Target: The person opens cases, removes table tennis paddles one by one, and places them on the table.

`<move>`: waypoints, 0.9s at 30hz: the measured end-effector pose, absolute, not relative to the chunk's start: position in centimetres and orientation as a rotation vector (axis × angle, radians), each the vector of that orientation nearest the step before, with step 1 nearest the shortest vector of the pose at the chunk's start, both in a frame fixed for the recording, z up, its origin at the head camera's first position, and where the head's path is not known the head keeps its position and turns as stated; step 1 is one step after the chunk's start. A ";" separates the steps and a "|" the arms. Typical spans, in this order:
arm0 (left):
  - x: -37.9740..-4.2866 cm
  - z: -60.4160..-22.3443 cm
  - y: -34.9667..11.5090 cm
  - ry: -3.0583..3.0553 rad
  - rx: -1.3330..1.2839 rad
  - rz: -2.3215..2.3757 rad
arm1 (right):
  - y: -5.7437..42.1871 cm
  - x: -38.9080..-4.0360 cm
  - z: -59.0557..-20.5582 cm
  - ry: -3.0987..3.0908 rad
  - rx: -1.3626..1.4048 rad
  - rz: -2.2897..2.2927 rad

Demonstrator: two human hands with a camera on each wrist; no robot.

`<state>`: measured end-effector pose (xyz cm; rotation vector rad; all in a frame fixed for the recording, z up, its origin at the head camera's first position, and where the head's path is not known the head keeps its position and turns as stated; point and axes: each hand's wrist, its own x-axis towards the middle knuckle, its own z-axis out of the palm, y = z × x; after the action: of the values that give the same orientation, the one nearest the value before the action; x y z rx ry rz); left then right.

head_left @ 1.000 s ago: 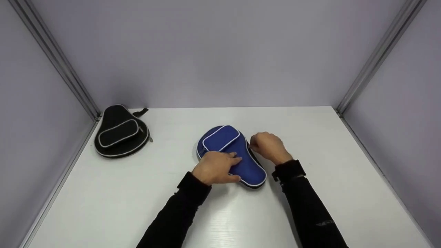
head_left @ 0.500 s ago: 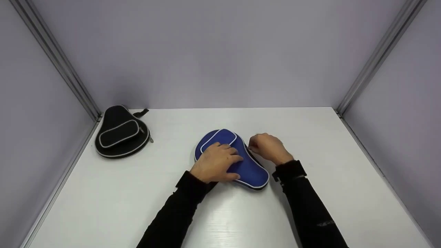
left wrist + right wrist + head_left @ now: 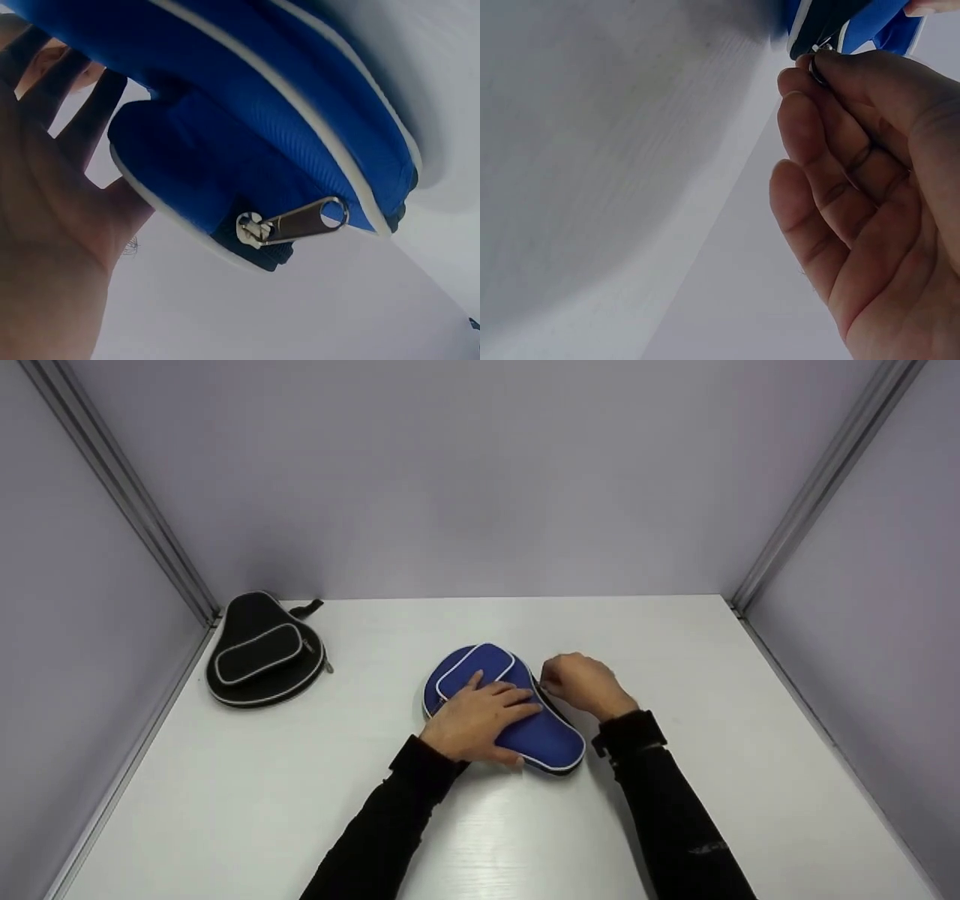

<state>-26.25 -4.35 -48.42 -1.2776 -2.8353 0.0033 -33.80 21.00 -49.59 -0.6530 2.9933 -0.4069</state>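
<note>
A blue table tennis paddle case (image 3: 551, 739) with white piping lies on the table, its narrow end toward the lower right. My left hand (image 3: 476, 721) rests on top of it with spread fingers, partly over the small front pocket (image 3: 480, 664). In the left wrist view a metal zipper pull (image 3: 304, 221) hangs from that pocket, untouched. At the case's right edge my right hand (image 3: 585, 684) pinches another zipper pull (image 3: 817, 71) between thumb and index finger, its other fingers loosely curled. Most of this pull is hidden by the fingertips.
A black paddle case (image 3: 259, 656) with grey piping and a strap lies at the back left of the white table (image 3: 225, 795). Pale walls (image 3: 480, 480) stand behind and at both sides.
The blue case has shifted slightly toward me. My left hand first slid up toward the pocket, then settled with its fingers more spread. My right hand stays at the right edge.
</note>
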 end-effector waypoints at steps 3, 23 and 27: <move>-26.3 -48.5 -4.2 -2.858 -1.262 0.013 | 21.0 -33.8 -49.6 2.990 -0.654 -0.406; -27.3 -48.6 -5.4 -2.941 -1.127 -0.098 | 20.5 -33.7 -49.8 3.000 -0.714 -0.384; -27.5 -48.6 -5.8 -2.930 -1.113 -0.117 | 20.2 -33.7 -49.8 2.988 -0.716 -0.381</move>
<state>-27.48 -5.75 -48.61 -1.1128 -2.9301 -0.1169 -33.69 20.21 -49.75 -0.7158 2.9881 -0.3806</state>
